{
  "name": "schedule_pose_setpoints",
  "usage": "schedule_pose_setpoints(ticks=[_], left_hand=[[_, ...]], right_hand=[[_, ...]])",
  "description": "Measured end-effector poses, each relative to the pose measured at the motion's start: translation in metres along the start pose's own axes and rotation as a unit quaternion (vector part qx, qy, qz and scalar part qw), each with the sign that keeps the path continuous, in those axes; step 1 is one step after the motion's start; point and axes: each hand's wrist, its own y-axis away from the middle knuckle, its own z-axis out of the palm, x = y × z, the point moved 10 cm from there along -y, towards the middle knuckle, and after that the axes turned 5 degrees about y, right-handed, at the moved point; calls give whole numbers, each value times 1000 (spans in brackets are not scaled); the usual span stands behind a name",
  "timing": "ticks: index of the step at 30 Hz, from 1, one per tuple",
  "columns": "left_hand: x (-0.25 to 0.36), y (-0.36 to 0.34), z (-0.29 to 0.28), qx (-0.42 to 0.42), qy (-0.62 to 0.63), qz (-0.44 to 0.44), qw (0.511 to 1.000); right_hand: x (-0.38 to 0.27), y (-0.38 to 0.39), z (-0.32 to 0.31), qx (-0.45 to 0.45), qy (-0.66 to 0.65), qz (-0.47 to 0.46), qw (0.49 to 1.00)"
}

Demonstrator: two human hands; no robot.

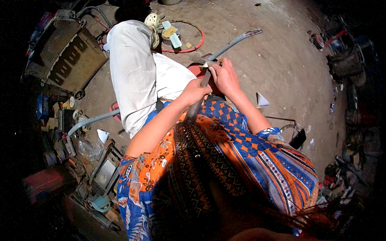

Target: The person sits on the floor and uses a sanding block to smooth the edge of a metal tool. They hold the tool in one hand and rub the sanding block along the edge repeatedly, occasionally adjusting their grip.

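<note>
A dark metal tube (195,107) slants up from my lap, and my left hand (195,93) is closed around it. Beyond my hands a bent grey pipe (237,40) runs up and to the right; whether it is one piece with the dark tube I cannot tell. My right hand (226,77) is at the upper end of the dark tube, fingers pinched on a thin flat grey piece (198,60) with a pale edge. What kind of piece it is does not show clearly. Something red lies below it, partly hidden by my hands.
A red hose loop (201,42) lies on the dirt floor near my shoe (152,25). To the left stand a metal-cased machine (74,60), a curved grey pipe (94,118) and scattered tools. A white scrap (262,99) lies at right, with clutter along the far right.
</note>
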Motion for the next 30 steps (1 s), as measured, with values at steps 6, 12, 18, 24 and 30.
schedule_pose_setpoints(ticks=[6,12,18,24,30], left_hand=[[2,3,0,5,16,-1,1000],[1,3,1,7,0,-8,1000],[2,1,0,0,5,3,1000],[2,1,-1,18,3,12,1000],[4,6,-1,15,11,-11,1000]], right_hand=[[-15,23,-13,-75,-66,-26,995],[15,-4,5,-16,21,-2,1000],[-24,17,-8,-103,-13,-66,992],[5,-6,-1,-45,28,-14,998],[1,4,5,-110,10,-3,994]])
